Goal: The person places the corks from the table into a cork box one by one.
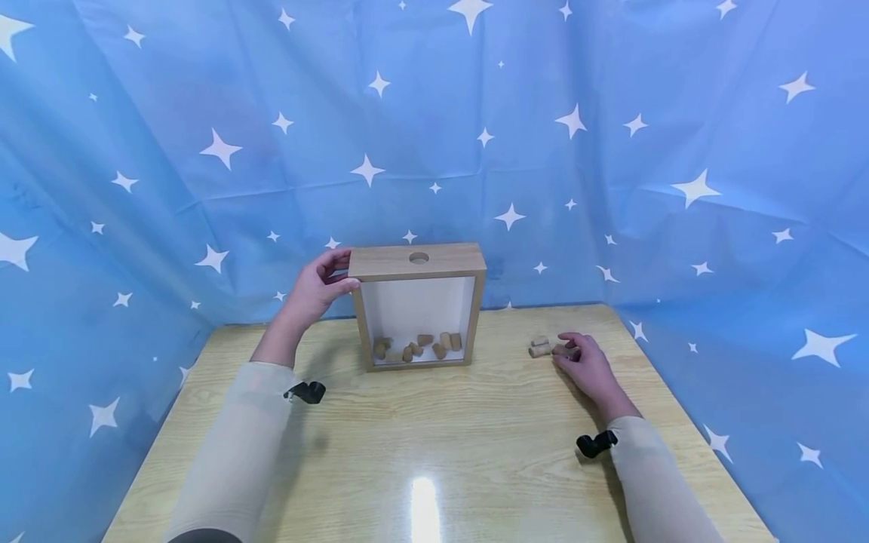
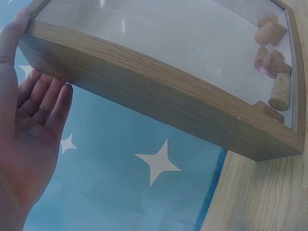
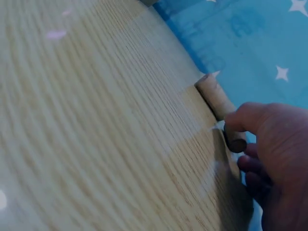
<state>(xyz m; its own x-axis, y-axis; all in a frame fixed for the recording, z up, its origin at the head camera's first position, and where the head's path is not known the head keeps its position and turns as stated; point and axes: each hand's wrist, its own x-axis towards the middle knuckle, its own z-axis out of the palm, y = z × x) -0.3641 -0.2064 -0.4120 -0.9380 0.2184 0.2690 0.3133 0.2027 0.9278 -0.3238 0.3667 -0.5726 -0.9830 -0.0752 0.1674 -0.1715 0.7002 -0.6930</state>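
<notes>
An upright wooden frame box (image 1: 417,264) with a clear front and a round hole in its top stands on the table. Several corks (image 1: 425,340) lie at its bottom; they also show through the pane in the left wrist view. My left hand (image 1: 317,289) grips the box's upper left corner, thumb at the front and fingers at the side. To the right of the box, my right hand (image 1: 589,366) pinches a cork (image 3: 235,140) low at the tabletop, partly hidden by the fingers. Close by lie loose corks (image 1: 539,351), one of them beside the thumb in the right wrist view.
The pale wooden table (image 1: 434,430) reaches back to a blue curtain (image 1: 434,136) with white stars, which hangs behind and on both sides. A black wrist mount (image 1: 597,444) sits on the right sleeve, another (image 1: 307,392) on the left.
</notes>
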